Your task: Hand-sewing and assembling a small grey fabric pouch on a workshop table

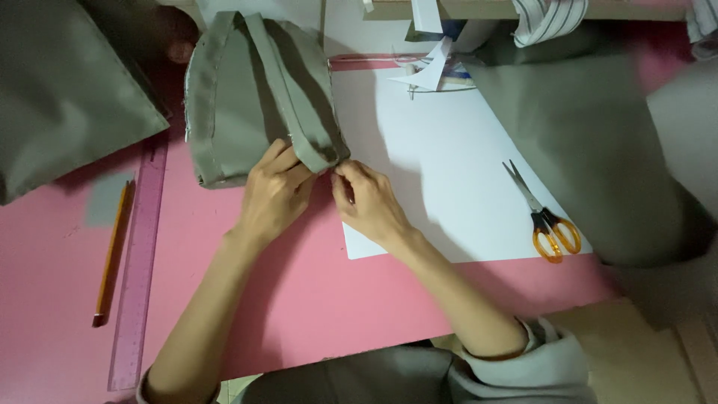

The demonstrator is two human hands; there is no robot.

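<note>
Both hands, left hand point(275, 191) and right hand point(368, 202), pinch the green bag point(247, 105) strap point(299, 127); fingers point(340, 178) clamped. Bag's inside is hidden.

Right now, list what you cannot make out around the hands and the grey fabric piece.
Head view only:
- What the right hand pinches at the strap end of the grey fabric piece: too small, covered by fingertips.
- Fabric under the left hand: hidden by the hand.
- Folded grey cloth at left: cut off by the frame edge.
- Paper scraps at top: blurred.
</note>
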